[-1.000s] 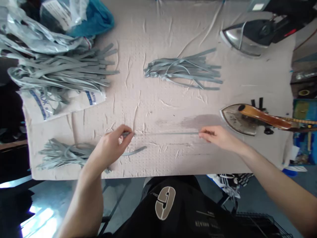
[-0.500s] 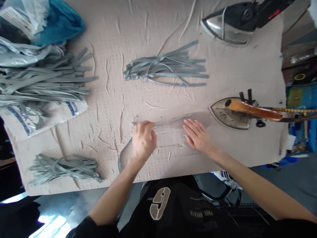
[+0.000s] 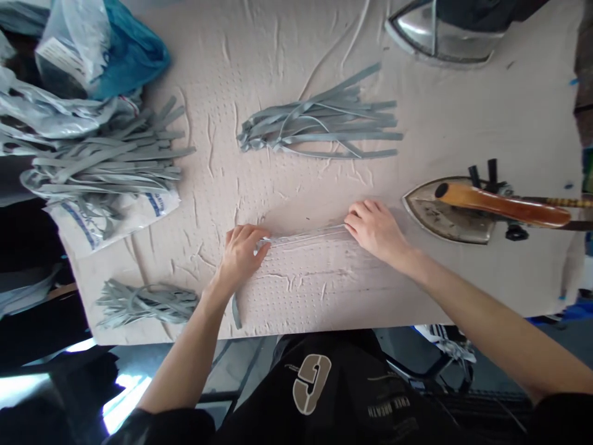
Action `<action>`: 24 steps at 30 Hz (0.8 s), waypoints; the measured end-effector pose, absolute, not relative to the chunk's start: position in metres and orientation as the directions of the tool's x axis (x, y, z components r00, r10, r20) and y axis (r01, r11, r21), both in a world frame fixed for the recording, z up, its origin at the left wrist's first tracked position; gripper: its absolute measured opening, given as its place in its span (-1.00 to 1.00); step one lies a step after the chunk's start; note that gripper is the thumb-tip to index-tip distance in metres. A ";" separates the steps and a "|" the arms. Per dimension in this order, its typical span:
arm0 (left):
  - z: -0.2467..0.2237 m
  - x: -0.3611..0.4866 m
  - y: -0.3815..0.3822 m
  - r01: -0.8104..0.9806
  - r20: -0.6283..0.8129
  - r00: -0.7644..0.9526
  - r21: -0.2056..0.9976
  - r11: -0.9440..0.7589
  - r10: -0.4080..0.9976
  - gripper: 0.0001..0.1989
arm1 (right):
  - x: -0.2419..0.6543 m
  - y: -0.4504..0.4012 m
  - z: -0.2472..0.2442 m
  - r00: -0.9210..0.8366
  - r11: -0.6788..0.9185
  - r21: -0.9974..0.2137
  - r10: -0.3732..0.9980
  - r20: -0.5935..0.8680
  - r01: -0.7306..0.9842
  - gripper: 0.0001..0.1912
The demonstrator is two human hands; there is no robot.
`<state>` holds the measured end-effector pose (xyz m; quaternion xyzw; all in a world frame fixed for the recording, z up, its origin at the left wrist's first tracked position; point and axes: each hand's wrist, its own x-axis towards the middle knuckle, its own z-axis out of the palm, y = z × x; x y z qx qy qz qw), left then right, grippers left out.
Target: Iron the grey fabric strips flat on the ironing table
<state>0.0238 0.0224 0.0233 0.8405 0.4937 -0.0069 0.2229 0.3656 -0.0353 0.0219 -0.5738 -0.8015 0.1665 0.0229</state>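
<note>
Left hand (image 3: 241,256) closed on one end of thin grey strips (image 3: 308,236), grip firm, thumb near strip ends; right hand (image 3: 377,232) clenched on other end. Strips straight between hands, low over cream cloth-covered bench (image 3: 296,296). Loose strip end (image 3: 236,312) lying beside left wrist. Grey strip bundle (image 3: 319,127) ahead; flat iron (image 3: 449,216) just beyond right hand.

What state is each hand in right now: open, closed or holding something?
Left hand: closed, holding one end of a long thin grey strip.
Right hand: closed, holding its other end.
</note>
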 end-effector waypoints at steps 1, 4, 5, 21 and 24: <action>0.023 0.018 0.025 0.842 -0.246 0.500 0.362 -0.399 0.831 -0.89 | 0.367 -0.032 0.022 -0.338 0.268 -0.325 0.924 -0.181 0.907 -0.69; 0.021 0.012 0.032 0.867 -0.286 0.452 0.364 -0.340 0.845 -0.88 | 0.375 -0.027 0.024 -0.317 0.161 -0.448 0.900 -0.298 0.879 -0.75; 0.021 0.012 0.033 0.873 -0.294 0.436 0.367 -0.321 0.850 -0.88 | 0.379 -0.026 0.026 -0.300 0.106 -0.476 0.887 -0.352 0.873 -0.76; 0.035 0.069 -0.017 0.690 0.193 0.416 0.570 -0.447 0.889 -0.77 | 0.372 -0.087 0.028 -0.430 0.462 -0.232 0.885 0.177 0.856 -0.68; 0.028 0.116 -0.042 0.564 0.185 0.594 0.598 -0.569 0.783 -0.70 | 0.373 -0.104 0.011 -0.419 0.438 -0.208 0.898 0.132 0.875 -0.53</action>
